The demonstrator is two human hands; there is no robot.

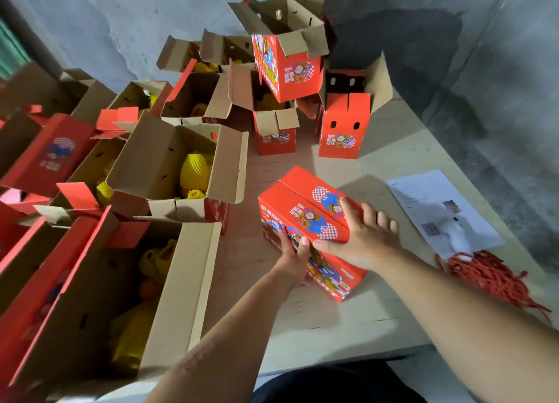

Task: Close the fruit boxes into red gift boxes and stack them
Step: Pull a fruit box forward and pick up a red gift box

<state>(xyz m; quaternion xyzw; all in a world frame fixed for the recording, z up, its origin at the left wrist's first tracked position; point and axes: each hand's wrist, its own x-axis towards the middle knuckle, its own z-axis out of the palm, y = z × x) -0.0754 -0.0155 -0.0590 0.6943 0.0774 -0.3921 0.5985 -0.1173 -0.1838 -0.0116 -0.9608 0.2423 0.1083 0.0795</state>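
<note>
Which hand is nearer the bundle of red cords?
Right. The right hand lies on the closed red box, nearer the red cords; the left hand holds the box's opposite side.

Grey stained wall [151,24], pale table [348,321]
</note>
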